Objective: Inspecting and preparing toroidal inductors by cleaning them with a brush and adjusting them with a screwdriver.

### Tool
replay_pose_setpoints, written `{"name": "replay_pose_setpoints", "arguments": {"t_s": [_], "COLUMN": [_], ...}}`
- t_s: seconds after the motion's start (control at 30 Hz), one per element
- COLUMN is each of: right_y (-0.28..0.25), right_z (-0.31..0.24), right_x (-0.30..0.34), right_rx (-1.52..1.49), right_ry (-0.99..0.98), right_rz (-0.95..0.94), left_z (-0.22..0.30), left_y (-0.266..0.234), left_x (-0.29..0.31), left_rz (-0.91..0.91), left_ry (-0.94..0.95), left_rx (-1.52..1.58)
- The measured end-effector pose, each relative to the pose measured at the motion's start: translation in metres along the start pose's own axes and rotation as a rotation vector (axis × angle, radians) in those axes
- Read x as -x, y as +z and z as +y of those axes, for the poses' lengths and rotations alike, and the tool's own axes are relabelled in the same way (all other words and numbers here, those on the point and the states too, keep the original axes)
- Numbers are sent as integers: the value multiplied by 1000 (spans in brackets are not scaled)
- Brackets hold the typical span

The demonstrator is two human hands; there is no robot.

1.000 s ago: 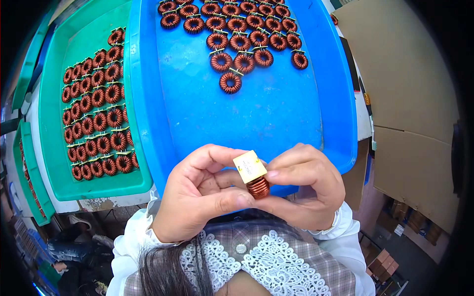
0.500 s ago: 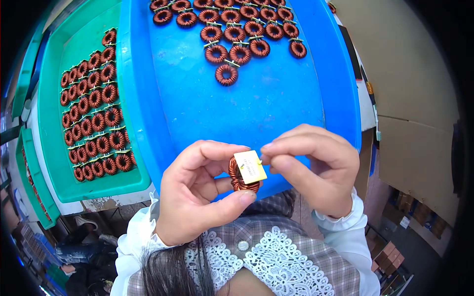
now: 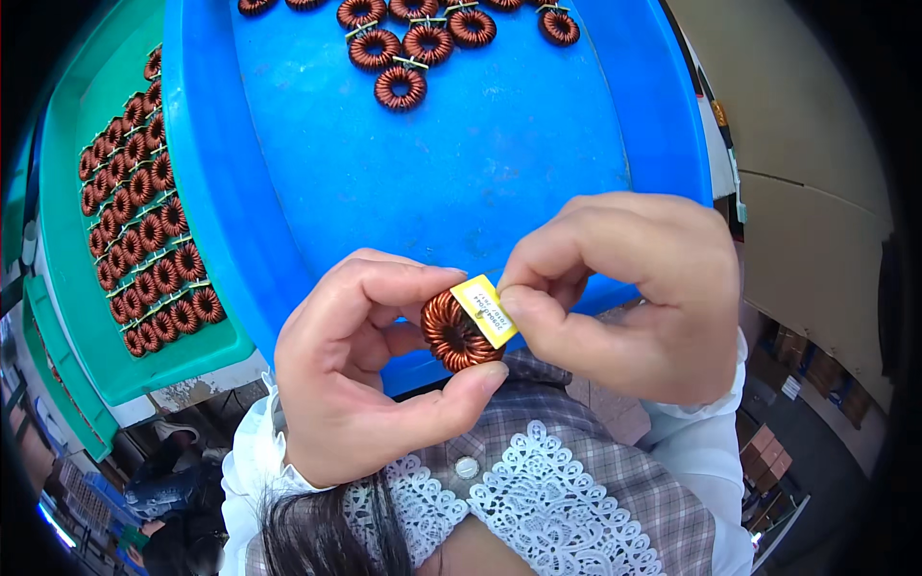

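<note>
Between the thumb and fingers of my left hand (image 3: 351,370) is a ring-shaped copper-wire coil (image 3: 449,331), its open centre turned toward me. A small yellow base plate (image 3: 488,309) with a printed white face sits against the coil's right side, tilted. A short wire end pokes through the plate's face. My right hand (image 3: 639,298) is closed in a pinch, thumb and forefinger meeting at the plate's right edge. Those fingertips hide whatever is between them.
Under and beyond my hands lies a large blue tray (image 3: 432,182), with several similar coils (image 3: 400,88) at its far end. On the left, a green tray (image 3: 72,259) holds rows of coils (image 3: 165,276). Brown cardboard (image 3: 807,230) stands at the right.
My right hand has closed in on the plate's right edge, covering the wire end there. The coil has turned to show more of its ring. My view has shifted, so the trays appear further up and left.
</note>
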State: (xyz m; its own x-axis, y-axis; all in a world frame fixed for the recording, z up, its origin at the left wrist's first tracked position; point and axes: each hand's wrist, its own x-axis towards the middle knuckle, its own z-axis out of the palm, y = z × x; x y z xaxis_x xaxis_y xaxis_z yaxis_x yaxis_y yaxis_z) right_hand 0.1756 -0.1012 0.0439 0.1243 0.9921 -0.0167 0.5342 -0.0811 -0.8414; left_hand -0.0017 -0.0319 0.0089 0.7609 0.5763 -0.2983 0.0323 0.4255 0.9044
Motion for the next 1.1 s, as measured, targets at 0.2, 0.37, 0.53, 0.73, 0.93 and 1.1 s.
{"name": "replay_pose_setpoints", "arguments": {"t_s": [0.2,0.37,0.53,0.73,0.93,1.1], "right_y": [-3,0,-5,-5,-8,-9], "right_z": [1,7,11,12,11,12], "right_x": [-1,1,5,6,6,7], "right_rx": [65,56,-171,-306,-253,-276], "right_ry": [11,-4,148,173,106,44], "right_rz": [-63,-33,0,-37,-16,-32], "left_z": [1,1,-1,-1,1,4], "left_y": [2,2,4,2,2,-2], "left_x": [-1,0,0,-1,0,-6], "left_rz": [-40,-51,-42,-32,-33,-84], "left_ry": [-13,-54,-78,-79,-108,-193], "left_rx": [-18,36,72,113,190,400]}}
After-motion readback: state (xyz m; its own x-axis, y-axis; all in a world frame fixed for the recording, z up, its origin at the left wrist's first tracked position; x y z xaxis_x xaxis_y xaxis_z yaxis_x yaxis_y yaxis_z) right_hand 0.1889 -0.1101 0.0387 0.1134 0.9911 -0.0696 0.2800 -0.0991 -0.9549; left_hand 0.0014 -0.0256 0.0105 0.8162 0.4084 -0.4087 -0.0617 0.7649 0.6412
